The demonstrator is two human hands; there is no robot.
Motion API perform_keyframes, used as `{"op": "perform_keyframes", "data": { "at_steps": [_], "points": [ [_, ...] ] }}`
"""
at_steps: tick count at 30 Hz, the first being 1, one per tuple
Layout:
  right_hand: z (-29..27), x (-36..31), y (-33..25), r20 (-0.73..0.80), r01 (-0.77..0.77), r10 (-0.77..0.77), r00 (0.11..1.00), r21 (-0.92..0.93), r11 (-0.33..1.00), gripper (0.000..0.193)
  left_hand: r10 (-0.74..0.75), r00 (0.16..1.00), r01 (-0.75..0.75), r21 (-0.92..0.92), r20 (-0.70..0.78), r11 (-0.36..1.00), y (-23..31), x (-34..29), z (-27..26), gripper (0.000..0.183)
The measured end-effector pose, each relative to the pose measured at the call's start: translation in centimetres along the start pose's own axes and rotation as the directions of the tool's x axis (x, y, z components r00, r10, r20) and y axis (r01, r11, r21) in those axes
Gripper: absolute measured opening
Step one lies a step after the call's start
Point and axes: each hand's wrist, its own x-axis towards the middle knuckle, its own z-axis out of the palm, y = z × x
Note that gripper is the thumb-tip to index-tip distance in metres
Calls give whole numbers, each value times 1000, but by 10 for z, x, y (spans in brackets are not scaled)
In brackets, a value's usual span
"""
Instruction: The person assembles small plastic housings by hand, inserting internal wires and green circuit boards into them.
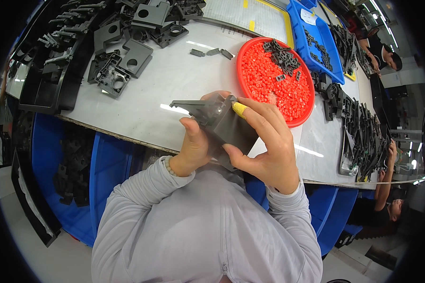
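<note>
A dark grey plastic housing (233, 129) is held in front of my chest, above the table's near edge. My left hand (194, 146) grips its left side, thumb up, with the other fingers partly hidden behind it. A long narrow arm of the part (188, 104) juts out to the left. On the right side, my right hand (273, 141) closes round the housing, its thumb low and its fingertips at the top edge. Yellow tape wraps one of its fingers.
Beyond my right hand stands a round red tray (240, 70) of small red pieces (264, 80) and dark clips (283, 57). Similar housings (136, 56) lie at the far left, beside a black bin (73, 94). A blue bin (334, 68) sits far right; co-workers (380, 56) are beyond.
</note>
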Motion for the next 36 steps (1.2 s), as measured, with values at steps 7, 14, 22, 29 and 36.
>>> {"op": "perform_keyframes", "data": {
  "at_steps": [7, 14, 22, 29, 36],
  "points": [
    [1, -2, -5, 23, -41, 42, 999, -60, 997, 57, -3, 1000, 2, -44, -16, 999, -3, -2, 2, 107],
    [4, -2, -6, 41, -60, 64, 997, -87, 994, 56, 27, 998, -23, -81, 49, 996, -7, -4, -3, 100],
    [5, -11, -1, 18, -56, 56, 998, -22, 998, 81, -60, 998, 60, -27, 15, 998, 1, -5, -1, 105],
    [15, -29, 7, -34, -138, 138, 990, -4, 990, 98, -3, 998, -8, -149, -69, 989, 3, 0, -8, 93],
    [20, -30, 13, -132, -63, 65, 989, 13, 998, 82, -9, 990, -7, -117, -143, 993, 0, 2, -12, 96]
  ]
}}
